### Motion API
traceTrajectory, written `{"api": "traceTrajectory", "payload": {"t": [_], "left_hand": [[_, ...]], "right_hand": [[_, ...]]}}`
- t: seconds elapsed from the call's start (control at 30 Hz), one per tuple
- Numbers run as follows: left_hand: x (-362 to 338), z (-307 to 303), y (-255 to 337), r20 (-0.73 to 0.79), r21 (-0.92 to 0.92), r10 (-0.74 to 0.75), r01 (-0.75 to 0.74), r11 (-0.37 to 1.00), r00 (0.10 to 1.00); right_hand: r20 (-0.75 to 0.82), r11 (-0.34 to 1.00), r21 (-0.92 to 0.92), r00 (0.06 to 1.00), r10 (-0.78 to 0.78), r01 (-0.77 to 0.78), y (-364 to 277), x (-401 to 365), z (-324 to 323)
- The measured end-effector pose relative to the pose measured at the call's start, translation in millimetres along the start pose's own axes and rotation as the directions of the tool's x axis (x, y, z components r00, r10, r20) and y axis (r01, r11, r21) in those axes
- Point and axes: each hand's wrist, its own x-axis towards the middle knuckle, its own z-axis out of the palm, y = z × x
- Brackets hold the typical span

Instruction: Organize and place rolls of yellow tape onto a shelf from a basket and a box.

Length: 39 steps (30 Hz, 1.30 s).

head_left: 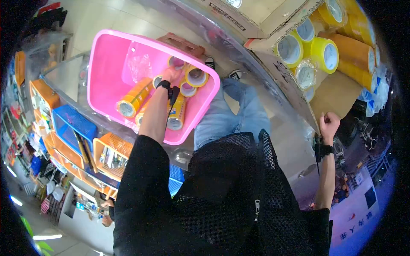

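Observation:
My left hand (171, 76) is down inside a pink plastic tub (104, 38), its fingers closed around a tape roll (176, 62) that they partly hide. Stacked yellow tape rolls (135, 98) lie around the wrist, and another yellow roll (197, 77) rests just right of the hand. At the right, my right hand (329, 124) is curled at the lower edge of a cardboard box (273, 64), with its fingers closed on that edge. Inside the box are several yellow and clear tape rolls (324, 54) and brown ones (356, 55).
Blue baskets (74, 123) and orange baskets (113, 153) with small goods line the left side. A reddish stool (181, 44) stands behind the tub. Another open carton (273, 15) is at the top. A person's hand (106, 204) shows at the lower left.

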Motion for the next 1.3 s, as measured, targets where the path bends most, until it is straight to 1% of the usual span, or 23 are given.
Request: {"api": "traceTrajectory", "payload": {"t": [0.07,0.13,0.2,0.27,0.3,0.33,0.4,0.43,0.53,0.57,0.67,0.77,0.83,0.87,0.9,0.93,0.97,1.0,1.03,1.13,1.17,1.23,1.3], "left_hand": [[11.9,15.3,0.5,0.054,0.067,0.019,-0.023,0.998,0.998],[23.1,20.2,-5.4,0.117,0.35,-0.166,0.115,0.929,0.979],[19.1,18.2,6.2,0.138,0.322,-0.198,0.145,0.936,0.97],[-10.0,-8.9,48.4,0.239,0.167,-0.352,0.319,0.933,0.905],[-17.2,-12.3,45.6,0.246,0.307,-0.216,0.135,0.942,0.945],[-14.5,-16.0,38.4,0.245,0.306,-0.212,0.132,0.943,0.946],[-0.5,-12.6,32.7,0.404,0.572,-0.147,-0.124,0.811,0.903],[1.6,-6.9,21.7,0.41,0.568,-0.139,-0.133,0.812,0.901],[14.0,27.0,-7.9,0.27,0.258,0.102,-0.174,0.95,0.957],[17.3,33.3,-13.6,0.268,0.264,0.101,-0.174,0.949,0.958],[23.8,49.7,-21.7,0.165,0.155,-0.095,0.07,0.986,0.982],[-6.6,10.7,22.1,0.115,0.354,-0.12,0.072,0.932,0.986],[-14.5,-7.7,-2.4,-0.003,0.173,0.036,-0.035,0.984,0.999],[-13.5,-13.5,11.5,0.069,0.321,-0.09,0.063,0.945,0.994],[8.9,0.9,-42.9,0.071,0.405,0.143,-0.159,0.901,0.987],[-14.5,-38.2,-14.2,0.034,0.301,-0.043,0.03,0.953,0.999],[-10.4,-30.6,-26.4,0.002,0.474,0.06,-0.054,0.879,0.998],[-47.9,-74.6,42.3,-0.038,0.228,-0.17,0.174,0.958,0.985],[-96.8,-123.8,109.6,-0.068,0.172,-0.162,0.172,0.97,0.984],[-162.8,-180.5,194.2,-0.283,0.117,-0.129,0.167,0.979,0.95],[-166.7,-178.7,190.5,-0.393,0.207,-0.027,0.117,0.971,0.919],[-218.5,-222.6,264.2,-0.392,0.105,-0.004,0.049,0.993,0.92],[-235.2,-232.9,291.0,-0.439,-0.007,0.016,-0.021,1.0,0.898]], "right_hand": [[0.01,0.999,-0.036,0.999,0.036,-0.036,1.2,-0.7,-7.6],[0.023,0.998,-0.054,0.999,0.045,-0.044,-1.2,-1.2,0.2],[0.049,0.992,-0.11,0.997,0.06,-0.054,-0.9,-0.5,-0.8],[0.059,0.994,-0.093,0.996,0.065,-0.059,-6.4,1.9,-2.8],[0.07,0.99,-0.094,0.991,0.112,-0.105,-8.7,0.5,-1.1],[0.067,0.99,-0.097,0.991,0.112,-0.106,-12.7,1.7,2.0],[0.083,0.992,-0.078,0.991,0.108,-0.101,-14.7,4.2,-3.4],[0.069,0.991,-0.093,0.992,0.107,-0.101,-13.3,3.3,-5.9],[0.057,0.991,-0.113,0.996,0.076,-0.069,-12.2,3.1,-4.9],[0.054,0.992,-0.108,0.996,0.077,-0.071,-12.5,3.6,-3.6],[0.048,0.993,-0.035,0.992,0.113,-0.111,-12.8,0.4,-2.9],[0.026,0.996,-0.035,0.996,0.088,-0.087,-5.5,-1.0,-6.9],[-0.019,0.994,-0.033,0.994,0.108,-0.109,-1.6,-4.9,-11.1],[-0.005,0.997,-0.016,0.997,0.077,-0.077,-0.9,-2.3,-9.5],[-0.026,0.996,0.006,0.996,0.085,-0.085,-4.4,-2.0,-8.5],[-0.081,0.996,0.057,0.994,0.074,-0.069,-3.6,-2.4,-8.1],[-0.077,0.997,0.05,0.995,0.07,-0.066,-3.7,-3.0,-6.0],[-0.089,0.996,0.033,0.993,0.084,-0.081,-2.3,-4.1,-7.5],[-0.104,0.993,0.046,0.988,0.113,-0.109,-1.8,-4.3,-9.7],[-0.078,0.992,0.076,0.991,0.104,-0.098,-3.3,-4.9,-9.1],[-0.079,0.994,0.075,0.993,0.084,-0.078,-4.8,-6.3,-7.2],[-0.115,0.993,0.085,0.99,0.088,-0.078,-2.3,-1.3,-5.8],[-0.043,0.993,0.101,0.997,0.07,-0.065,-7.7,-1.7,-11.3]]}}
